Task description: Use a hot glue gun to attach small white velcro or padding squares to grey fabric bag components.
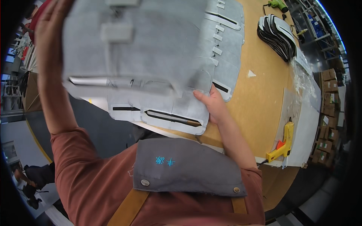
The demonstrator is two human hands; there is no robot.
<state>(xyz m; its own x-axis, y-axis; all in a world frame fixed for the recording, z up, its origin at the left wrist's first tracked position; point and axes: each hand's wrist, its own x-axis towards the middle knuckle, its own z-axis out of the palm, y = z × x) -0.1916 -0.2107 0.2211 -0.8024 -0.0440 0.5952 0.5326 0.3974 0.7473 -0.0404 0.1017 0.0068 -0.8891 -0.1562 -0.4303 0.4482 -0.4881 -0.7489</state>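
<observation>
A large grey felt-like panel [158,41] with white tabs is lifted close to the head camera, partly blurred. My left hand [52,22] is closed at its left edge, the fingers partly cut off by the frame's top. Under it lie more grey panels [173,103] with white-bordered slots, overhanging the table's near edge. My right hand [214,103] grips the right edge of these lower panels, its thumb on top and its other fingers hidden beneath. Further grey panels [230,56] with small white tabs lie behind, to the right.
On the wooden table [260,94], a yellow glue gun [284,143] rests at the near right corner. A stack of black-and-white pieces [277,37] stands farther back, near a green tool [278,5] and clear plastic wrap [303,83]. Cardboard boxes [328,109] are piled beyond the table.
</observation>
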